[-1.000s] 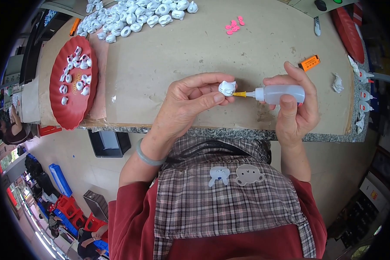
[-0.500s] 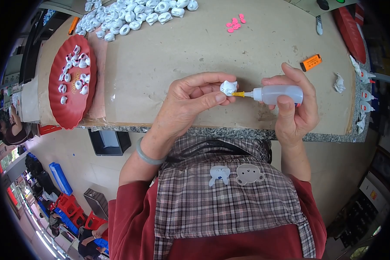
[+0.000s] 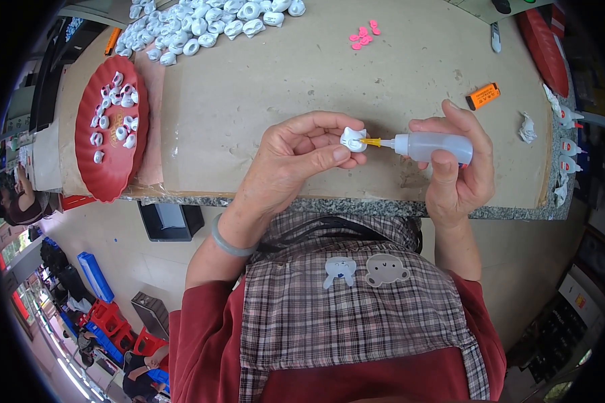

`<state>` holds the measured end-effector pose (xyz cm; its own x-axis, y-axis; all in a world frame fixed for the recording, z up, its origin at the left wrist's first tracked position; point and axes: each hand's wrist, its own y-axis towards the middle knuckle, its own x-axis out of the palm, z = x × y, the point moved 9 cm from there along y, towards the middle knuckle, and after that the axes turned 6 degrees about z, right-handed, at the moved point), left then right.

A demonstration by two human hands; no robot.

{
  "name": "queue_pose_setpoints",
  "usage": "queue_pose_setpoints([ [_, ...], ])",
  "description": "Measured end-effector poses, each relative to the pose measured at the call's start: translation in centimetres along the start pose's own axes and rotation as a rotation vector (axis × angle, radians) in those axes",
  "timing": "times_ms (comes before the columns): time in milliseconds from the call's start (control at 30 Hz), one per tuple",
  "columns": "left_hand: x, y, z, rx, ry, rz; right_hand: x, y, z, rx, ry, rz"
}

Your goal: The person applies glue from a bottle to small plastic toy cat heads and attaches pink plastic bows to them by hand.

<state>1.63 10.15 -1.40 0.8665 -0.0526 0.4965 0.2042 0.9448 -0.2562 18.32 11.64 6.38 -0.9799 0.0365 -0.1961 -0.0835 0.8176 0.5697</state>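
Between the thumb and fingers of my left hand (image 3: 302,148) is a small white cat-head figurine (image 3: 352,139) with two pointed ears. My right hand (image 3: 458,161) grips a translucent squeeze bottle (image 3: 437,146) lying sideways, its thin yellow nozzle (image 3: 372,142) pointing left. The nozzle's tip meets the figurine's right side, or comes very close to it; I cannot tell whether it touches. Small pink pieces (image 3: 363,37) lie farther back on the paper-covered table (image 3: 249,87).
Many white figurines (image 3: 202,27) are heaped at the back left. A red scalloped tray (image 3: 111,176) with several figurines stands at the left. An orange box-shaped item (image 3: 482,96), crumpled tissue (image 3: 527,127) and small glue bottles (image 3: 569,148) are at the right.
The figurine has turned slightly in my left hand and sits a little farther left. The bottle has shifted slightly right, so less of its nozzle overlaps the figurine.
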Motion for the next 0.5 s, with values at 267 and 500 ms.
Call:
queue_pose_setpoints([
  [267, -0.3, 0.25, -0.18, 0.001, 0.004, 0.018, 0.08, 0.07, 0.09, -0.014, -0.034, -0.018],
  [500, -0.44, 0.37, -0.15, 0.04, -0.017, 0.024, 0.04, -0.09, 0.03, -0.019, -0.022, -0.019],
])
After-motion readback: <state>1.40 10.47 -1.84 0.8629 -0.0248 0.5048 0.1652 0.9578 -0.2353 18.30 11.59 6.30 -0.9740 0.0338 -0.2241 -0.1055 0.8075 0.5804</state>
